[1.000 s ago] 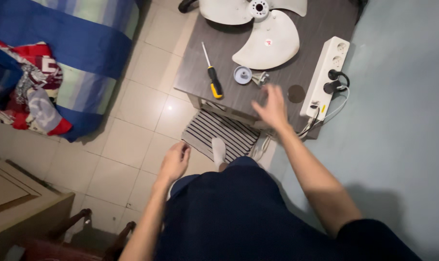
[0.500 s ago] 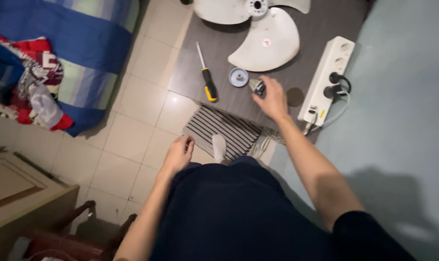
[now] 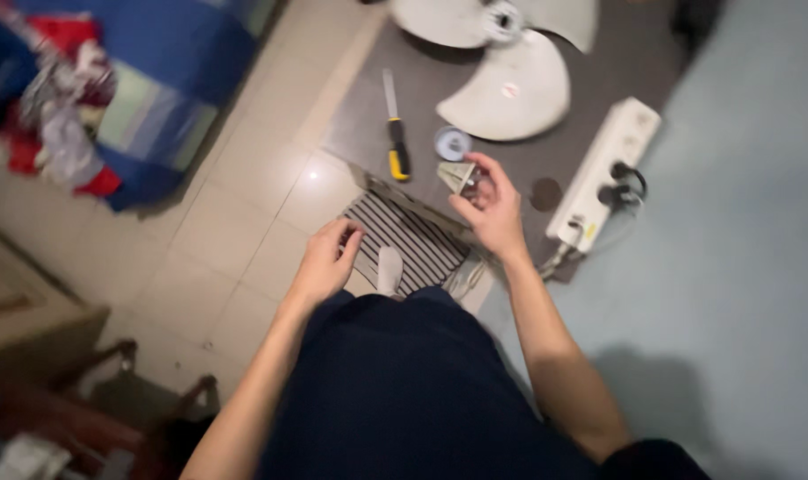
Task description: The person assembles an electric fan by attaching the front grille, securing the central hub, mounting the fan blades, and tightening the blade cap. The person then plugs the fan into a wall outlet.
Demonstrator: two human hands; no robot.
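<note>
My right hand (image 3: 490,206) holds a small pale cone-shaped fan nut (image 3: 458,174) in its fingertips, lifted just above the grey table (image 3: 359,116). A round blue-grey cap (image 3: 452,143) lies on the table just beyond it. To the left of the cap lies a screwdriver (image 3: 395,133) with a yellow and black handle. A white fan blade (image 3: 502,84) rests at the far side of the table. My left hand (image 3: 325,262) hangs loosely curled and holding nothing over my dark trousers, near a striped mat (image 3: 413,240).
A white power strip (image 3: 604,173) with a black plug and cables sits at the table's right edge. A blue striped bed with heaped clothes (image 3: 57,98) is at left. A wooden cabinet (image 3: 30,320) and a chair stand at lower left on the tiled floor.
My right hand reached to the table, closed on the small cone-shaped part and lifted it toward me. The left hand rose slightly. The view shifted and blurred.
</note>
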